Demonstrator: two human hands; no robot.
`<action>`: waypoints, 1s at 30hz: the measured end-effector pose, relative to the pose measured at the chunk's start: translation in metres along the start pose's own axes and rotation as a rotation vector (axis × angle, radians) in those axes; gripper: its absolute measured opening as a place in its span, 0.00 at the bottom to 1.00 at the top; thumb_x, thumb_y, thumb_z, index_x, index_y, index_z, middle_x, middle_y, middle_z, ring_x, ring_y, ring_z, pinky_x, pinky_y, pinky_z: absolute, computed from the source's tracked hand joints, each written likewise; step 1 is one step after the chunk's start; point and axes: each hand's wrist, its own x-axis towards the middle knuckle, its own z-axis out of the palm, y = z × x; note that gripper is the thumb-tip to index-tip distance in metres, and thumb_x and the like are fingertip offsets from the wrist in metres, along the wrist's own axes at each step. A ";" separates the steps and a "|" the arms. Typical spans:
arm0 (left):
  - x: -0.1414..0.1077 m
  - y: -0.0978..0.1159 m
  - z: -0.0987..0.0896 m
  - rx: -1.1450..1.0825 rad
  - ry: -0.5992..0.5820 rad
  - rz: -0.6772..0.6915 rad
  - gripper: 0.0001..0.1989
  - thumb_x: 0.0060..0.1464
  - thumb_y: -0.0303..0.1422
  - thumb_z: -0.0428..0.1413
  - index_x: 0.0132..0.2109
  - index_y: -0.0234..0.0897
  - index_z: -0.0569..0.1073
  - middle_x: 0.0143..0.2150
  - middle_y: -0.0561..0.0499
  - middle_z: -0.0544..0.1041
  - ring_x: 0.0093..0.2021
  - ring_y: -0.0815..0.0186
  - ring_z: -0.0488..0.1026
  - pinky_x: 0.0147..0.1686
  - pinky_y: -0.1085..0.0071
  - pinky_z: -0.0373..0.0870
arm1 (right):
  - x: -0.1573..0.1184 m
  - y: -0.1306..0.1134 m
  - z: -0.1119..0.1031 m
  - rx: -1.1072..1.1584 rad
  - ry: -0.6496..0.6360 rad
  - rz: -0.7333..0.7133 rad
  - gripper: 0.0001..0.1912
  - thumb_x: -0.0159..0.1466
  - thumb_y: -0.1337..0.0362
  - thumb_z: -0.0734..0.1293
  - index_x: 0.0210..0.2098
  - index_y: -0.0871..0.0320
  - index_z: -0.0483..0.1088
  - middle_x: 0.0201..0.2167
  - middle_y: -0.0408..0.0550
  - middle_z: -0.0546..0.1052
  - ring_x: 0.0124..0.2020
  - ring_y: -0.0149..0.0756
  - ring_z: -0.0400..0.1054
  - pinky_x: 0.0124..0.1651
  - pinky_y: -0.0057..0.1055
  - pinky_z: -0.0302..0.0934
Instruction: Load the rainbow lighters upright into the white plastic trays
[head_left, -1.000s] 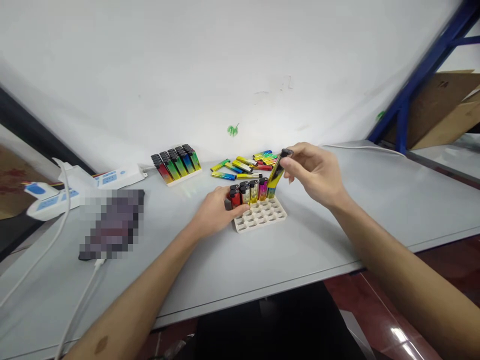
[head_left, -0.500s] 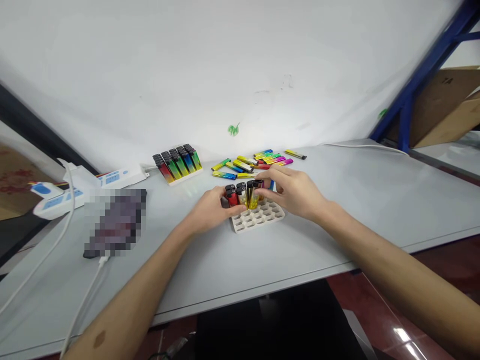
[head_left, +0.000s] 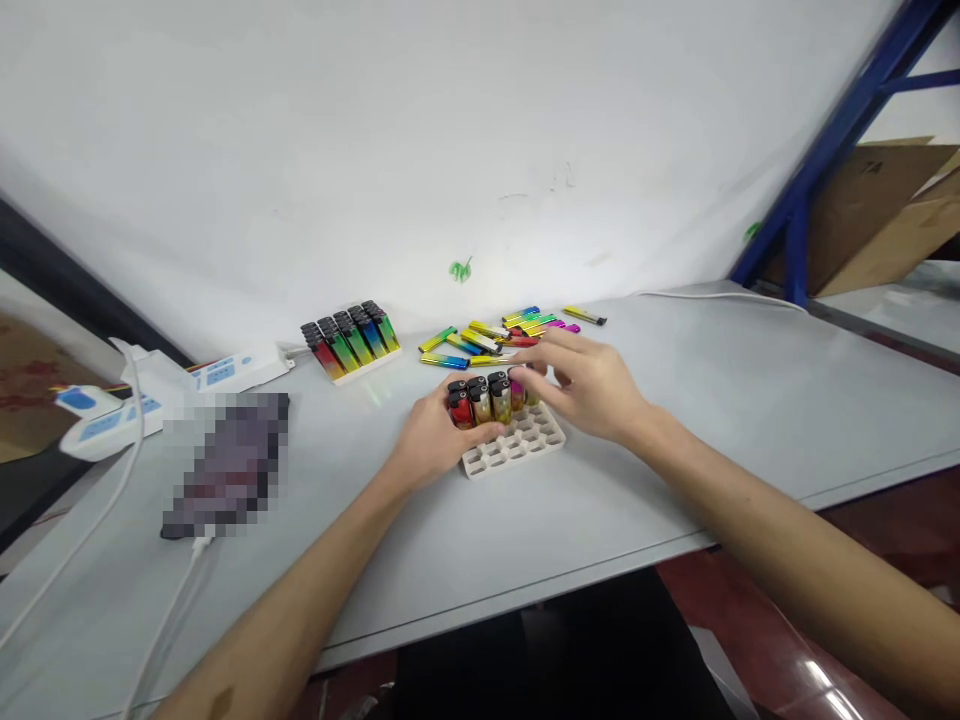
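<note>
A white tray with rows of slots (head_left: 517, 450) lies on the grey table, its rear part bearing several upright lighters (head_left: 480, 402) with black tops, red, clear and yellow. My left hand (head_left: 429, 432) is curved round the left side of these lighters, its thumb in front of them. Over the tray's right rear part is my right hand (head_left: 589, 385), fingers bent and apart from the thumb, whose tip is by a lighter top near a magenta lighter (head_left: 517, 392). Behind it, several colourful lighters (head_left: 469, 345) lie loose.
At the back left stands a filled rack of lighters (head_left: 351, 345). Further left are white power strips (head_left: 217, 375), a blurred-out dark device (head_left: 232, 465) and its white cable (head_left: 169, 625). A white wall (head_left: 375, 150) rises behind the table.
The dark-topped lighter by my right hand now stands upright in the row beside the others. My left thumb reaches further right along the lighters. The view has shifted slightly.
</note>
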 end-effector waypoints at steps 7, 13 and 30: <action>-0.002 0.003 -0.005 0.029 -0.065 -0.049 0.22 0.46 0.39 0.65 0.48 0.41 0.72 0.39 0.54 0.81 0.39 0.60 0.78 0.38 0.66 0.72 | 0.024 0.049 0.018 0.018 -0.130 0.194 0.14 0.69 0.58 0.60 0.35 0.56 0.74 0.34 0.47 0.78 0.31 0.35 0.67 0.35 0.33 0.56; -0.002 0.003 -0.009 0.071 -0.100 -0.029 0.21 0.46 0.40 0.65 0.48 0.44 0.73 0.42 0.55 0.81 0.40 0.60 0.78 0.40 0.66 0.72 | 0.025 0.073 0.053 -0.187 -0.347 0.183 0.15 0.65 0.54 0.64 0.45 0.56 0.73 0.42 0.54 0.73 0.40 0.44 0.67 0.36 0.35 0.58; 0.005 -0.007 -0.021 0.128 -0.029 -0.132 0.21 0.47 0.42 0.64 0.49 0.45 0.72 0.37 0.57 0.81 0.36 0.61 0.78 0.36 0.67 0.73 | 0.013 0.048 0.030 0.761 -0.087 0.683 0.17 0.67 0.46 0.61 0.37 0.52 0.57 0.21 0.35 0.63 0.17 0.27 0.53 0.21 0.28 0.50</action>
